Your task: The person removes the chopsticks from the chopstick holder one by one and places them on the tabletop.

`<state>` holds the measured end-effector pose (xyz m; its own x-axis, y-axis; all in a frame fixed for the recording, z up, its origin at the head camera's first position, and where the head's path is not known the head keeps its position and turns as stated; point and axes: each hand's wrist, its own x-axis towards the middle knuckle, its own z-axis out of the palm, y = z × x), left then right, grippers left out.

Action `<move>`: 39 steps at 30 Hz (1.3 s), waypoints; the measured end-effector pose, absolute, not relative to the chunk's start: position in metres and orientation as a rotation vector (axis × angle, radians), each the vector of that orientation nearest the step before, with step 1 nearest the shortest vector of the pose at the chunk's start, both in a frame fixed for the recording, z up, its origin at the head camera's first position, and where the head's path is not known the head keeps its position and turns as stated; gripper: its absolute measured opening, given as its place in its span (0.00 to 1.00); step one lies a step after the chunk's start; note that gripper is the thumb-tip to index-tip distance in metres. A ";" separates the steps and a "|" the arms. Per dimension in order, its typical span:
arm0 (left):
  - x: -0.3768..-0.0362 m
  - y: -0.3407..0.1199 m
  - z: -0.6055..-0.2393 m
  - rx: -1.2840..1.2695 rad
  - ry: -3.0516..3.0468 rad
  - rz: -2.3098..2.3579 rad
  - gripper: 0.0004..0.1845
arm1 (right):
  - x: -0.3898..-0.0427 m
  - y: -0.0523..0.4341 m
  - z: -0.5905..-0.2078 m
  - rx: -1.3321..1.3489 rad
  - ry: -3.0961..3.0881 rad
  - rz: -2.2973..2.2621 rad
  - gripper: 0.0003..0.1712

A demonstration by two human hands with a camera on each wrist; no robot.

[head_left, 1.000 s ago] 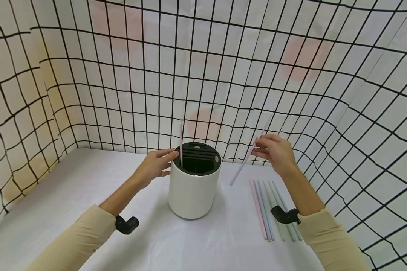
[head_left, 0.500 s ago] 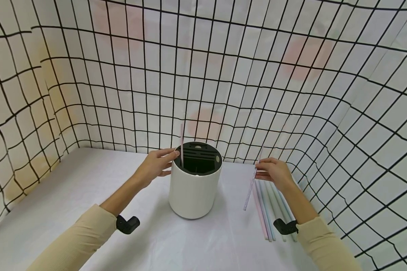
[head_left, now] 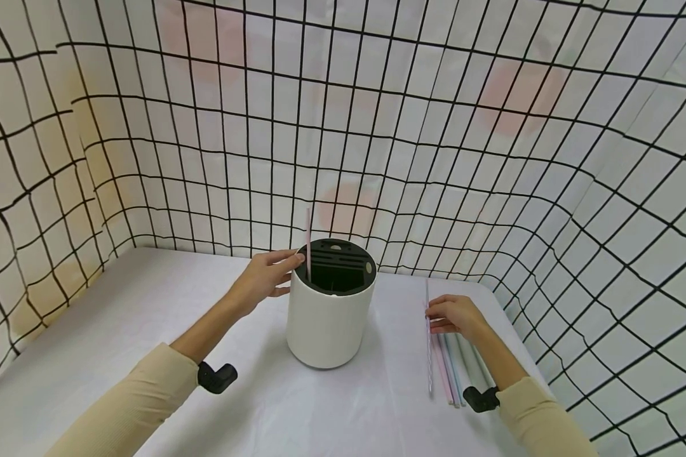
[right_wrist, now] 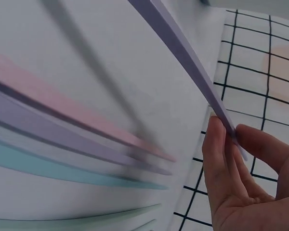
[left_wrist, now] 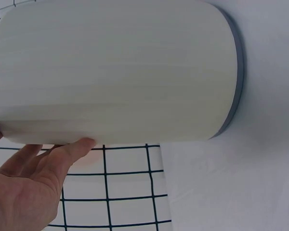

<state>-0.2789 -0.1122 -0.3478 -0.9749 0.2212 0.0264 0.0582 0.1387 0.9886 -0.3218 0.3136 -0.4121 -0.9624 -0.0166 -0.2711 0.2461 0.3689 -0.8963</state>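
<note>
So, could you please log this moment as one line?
left hand: rests on white holder | right hand: pinches lilac straw beside table straws

beige long sleeves, black wrist mounts

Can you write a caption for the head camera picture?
Left hand steadies white holder; right hand pinches a lilac straw.

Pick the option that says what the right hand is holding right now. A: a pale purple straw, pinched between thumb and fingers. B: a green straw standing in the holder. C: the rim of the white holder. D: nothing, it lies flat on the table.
A: the right hand pinches a pale purple straw between thumb and fingers, low beside the row of straws lying on the table.
</note>
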 end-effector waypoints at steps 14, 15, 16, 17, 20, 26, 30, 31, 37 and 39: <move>-0.279 -0.113 -0.349 0.299 2.273 1.964 0.35 | -0.323 0.317 -0.442 0.269 2.432 -1.507 0.21; -0.279 -0.113 -0.349 0.302 2.272 1.964 0.35 | -0.324 0.318 -0.443 0.265 2.439 -1.500 0.21; -0.279 -0.113 -0.349 0.305 2.271 1.964 0.35 | -0.324 0.318 -0.445 0.271 2.441 -1.501 0.20; -0.279 -0.113 -0.349 0.306 2.270 1.964 0.35 | -0.324 0.319 -0.446 0.266 2.446 -1.497 0.20; -0.280 -0.113 -0.349 0.305 2.269 1.965 0.35 | -0.324 0.319 -0.449 0.268 2.462 -1.491 0.19; -0.280 -0.112 -0.349 0.292 2.265 1.971 0.35 | -0.323 0.317 -0.451 0.267 2.509 -1.460 0.19; -0.279 -0.112 -0.348 0.292 2.265 1.975 0.34 | -0.321 0.317 -0.453 0.249 2.539 -1.440 0.18; -0.279 -0.112 -0.348 0.291 2.266 1.975 0.33 | -0.321 0.318 -0.453 0.242 2.545 -1.439 0.18; -0.279 -0.112 -0.349 0.282 2.269 1.972 0.34 | -0.320 0.317 -0.453 0.229 2.562 -1.441 0.18; -0.279 -0.112 -0.349 0.282 2.266 1.973 0.34 | -0.320 0.316 -0.454 0.227 2.564 -1.447 0.18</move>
<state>-0.2789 -0.1122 -0.3490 -0.9749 0.2207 0.0292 0.0593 0.1312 0.9896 -0.3197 0.3164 -0.4539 -0.9705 0.0400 -0.2376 0.2241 0.5123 -0.8291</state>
